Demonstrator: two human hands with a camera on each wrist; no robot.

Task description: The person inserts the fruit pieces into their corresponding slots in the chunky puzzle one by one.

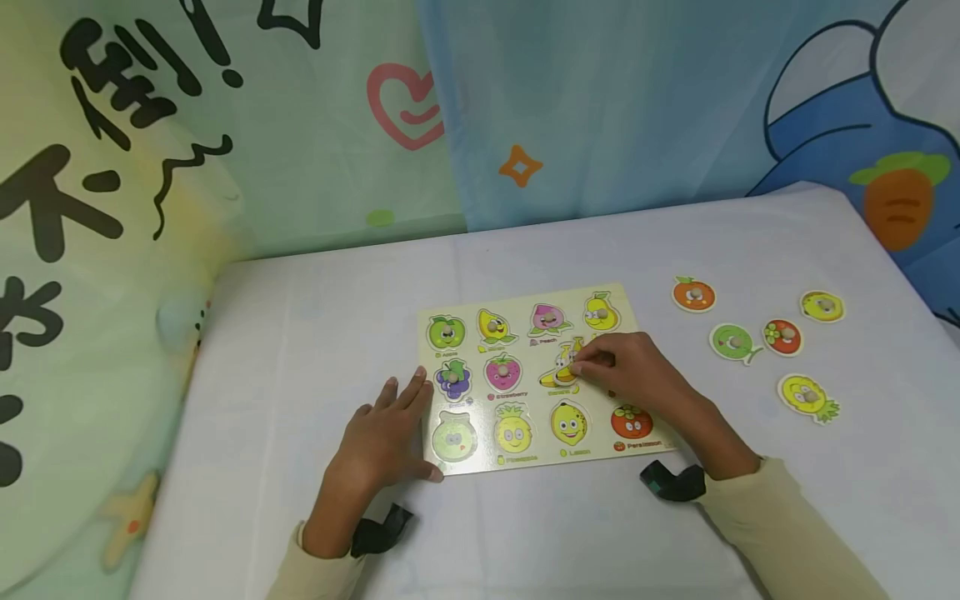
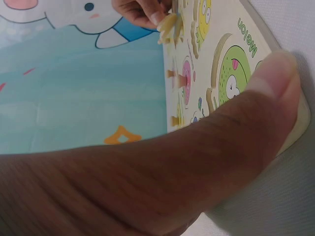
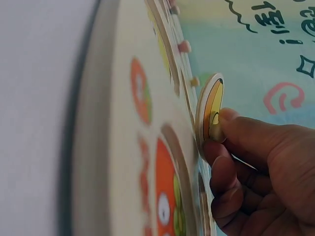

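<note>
A fruit puzzle board [image 1: 480, 467] lies on the white table, with several knobbed fruit pieces seated in its upper rows. My right hand [image 1: 630, 367] pinches the small knob of a yellow banana piece [image 3: 214, 105] between thumb and index finger. In the right wrist view that piece stands tilted at the board's surface; from the head it overlaps the banana spot. My left hand [image 1: 386, 433] rests on the board's left edge, fingers spread. Its thumb [image 2: 273, 73] presses the near left corner, beside the green melon picture [image 2: 231, 73].
Loose pieces lie right of the board: an orange [image 1: 693, 295], a green melon [image 1: 731, 342], a red fruit [image 1: 783, 337], a lemon [image 1: 822, 307] and a pineapple [image 1: 808, 395]. A printed curtain [image 1: 600, 100] hangs behind the table [image 1: 300, 333].
</note>
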